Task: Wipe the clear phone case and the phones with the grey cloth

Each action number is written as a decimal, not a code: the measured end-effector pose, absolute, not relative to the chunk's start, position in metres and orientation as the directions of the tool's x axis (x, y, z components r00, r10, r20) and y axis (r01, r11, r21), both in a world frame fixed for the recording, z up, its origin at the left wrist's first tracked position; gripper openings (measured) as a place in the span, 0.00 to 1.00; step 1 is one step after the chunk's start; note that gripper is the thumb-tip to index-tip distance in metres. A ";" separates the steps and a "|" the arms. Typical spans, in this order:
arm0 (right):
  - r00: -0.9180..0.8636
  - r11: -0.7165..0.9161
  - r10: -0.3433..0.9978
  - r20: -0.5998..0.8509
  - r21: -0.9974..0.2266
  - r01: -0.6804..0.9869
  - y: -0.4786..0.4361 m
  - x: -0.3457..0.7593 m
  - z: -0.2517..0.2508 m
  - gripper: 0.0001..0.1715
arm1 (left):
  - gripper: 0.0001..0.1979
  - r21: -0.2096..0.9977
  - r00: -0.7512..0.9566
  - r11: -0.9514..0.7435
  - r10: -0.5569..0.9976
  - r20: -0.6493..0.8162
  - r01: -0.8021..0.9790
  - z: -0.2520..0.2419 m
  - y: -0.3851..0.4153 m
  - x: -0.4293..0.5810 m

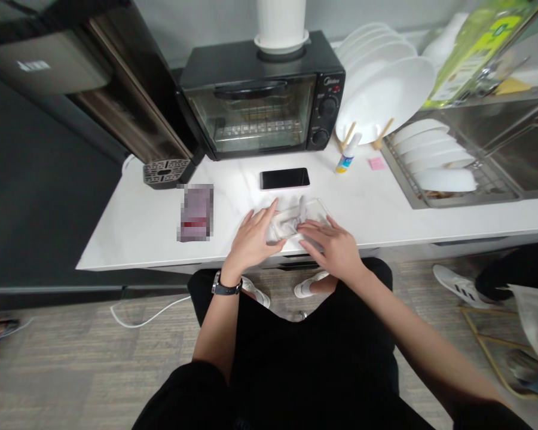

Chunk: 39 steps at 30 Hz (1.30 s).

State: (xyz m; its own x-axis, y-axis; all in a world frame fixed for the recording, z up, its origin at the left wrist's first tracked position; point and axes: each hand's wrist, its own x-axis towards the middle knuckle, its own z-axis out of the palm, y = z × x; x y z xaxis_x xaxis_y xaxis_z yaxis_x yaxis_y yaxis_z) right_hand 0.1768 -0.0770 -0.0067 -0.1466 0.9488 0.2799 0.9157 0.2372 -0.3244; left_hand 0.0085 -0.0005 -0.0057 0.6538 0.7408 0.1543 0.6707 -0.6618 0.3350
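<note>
Bracketing a clear plastic box (296, 218) at the near edge of the white worktop (138, 233), both hands touch it. Left hand (251, 239): grip released, fingers straight along the box's left side, prob. to stop it sliding. Right hand (334, 248) covers the near-right corner w/ fingers bent over the rim; can't tell if that grip is clenched. Phone (284, 178) lies just behind, toaster oven (260, 107) at the wall, plates (385, 89) & sink (497, 149) to the right. Wood-look floor; another person's shoe (457, 285) nearby.
</note>
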 end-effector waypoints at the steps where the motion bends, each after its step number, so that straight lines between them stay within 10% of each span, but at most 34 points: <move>1: -0.092 0.184 0.953 0.290 -0.311 0.932 -0.075 0.183 -0.008 0.17 | 0.38 0.333 0.654 -0.660 0.742 0.151 0.673 -0.006 -0.001 0.009; 12: -0.288 0.379 0.915 0.282 -0.357 0.854 -0.066 0.147 -0.007 0.22 | 0.40 0.337 0.662 -0.663 0.737 0.138 0.668 -0.006 0.001 0.005; 19: 0.001 0.097 0.949 0.317 -0.294 0.951 -0.069 0.186 -0.010 0.18 | 0.38 0.362 0.658 -0.655 0.741 0.136 0.663 -0.003 0.000 0.008; 28: -0.273 0.364 0.919 0.285 -0.339 0.868 -0.068 0.140 -0.005 0.22 | 0.40 0.352 0.661 -0.663 0.736 0.147 0.660 -0.004 0.000 0.005; 39: -0.056 0.165 0.942 0.332 -0.313 0.935 -0.059 0.169 -0.010 0.24 | 0.39 0.362 0.655 -0.658 0.740 0.152 0.660 -0.005 0.000 0.008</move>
State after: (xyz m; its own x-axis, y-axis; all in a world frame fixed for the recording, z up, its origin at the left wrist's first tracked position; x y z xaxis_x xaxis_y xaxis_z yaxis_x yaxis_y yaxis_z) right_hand 0.1693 -0.0587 -0.0097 -0.0555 0.9416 0.3321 0.9354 0.1654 -0.3125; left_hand 0.0075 0.0002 -0.0050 0.6547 0.7405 0.1520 0.6603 -0.6581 0.3619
